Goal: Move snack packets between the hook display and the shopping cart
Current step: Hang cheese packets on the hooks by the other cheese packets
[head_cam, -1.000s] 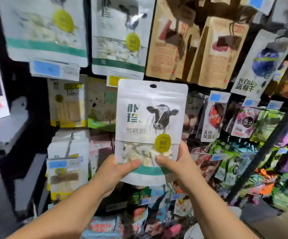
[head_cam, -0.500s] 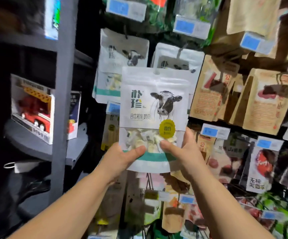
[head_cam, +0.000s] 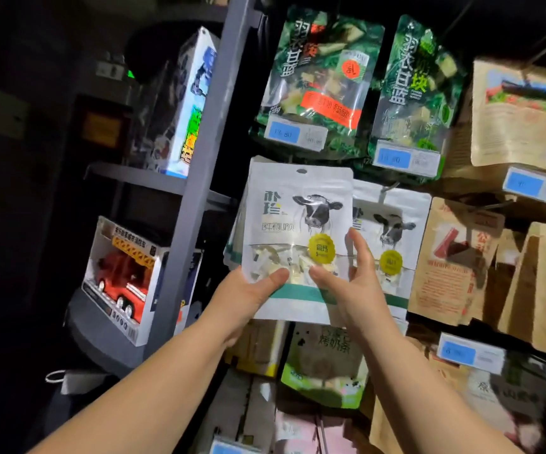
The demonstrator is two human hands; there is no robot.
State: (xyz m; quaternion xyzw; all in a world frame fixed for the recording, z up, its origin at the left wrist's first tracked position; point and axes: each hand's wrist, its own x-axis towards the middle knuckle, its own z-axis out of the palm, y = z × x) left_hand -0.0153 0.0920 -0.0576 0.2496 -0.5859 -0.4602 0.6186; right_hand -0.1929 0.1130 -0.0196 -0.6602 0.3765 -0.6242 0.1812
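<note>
While both hands pinched its lower edge, the white cow packet (head_cam: pixel 297 231) stood upright against the hook display (head_cam: pixel 392 188), left hand (head_cam: pixel 248 294) and right hand (head_cam: pixel 353 290) thumbs in front, 2 green packets (head_cam: pixel 317 80) above.

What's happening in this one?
A person holds a white cow-print snack packet up against the hook display with both hands. The left hand grips its lower left corner, and the right hand pinches the lower right. The packet sits beside matching packets and below the green packets. Whether its hang hole is on a hook cannot be told. No cart is in view.
</note>
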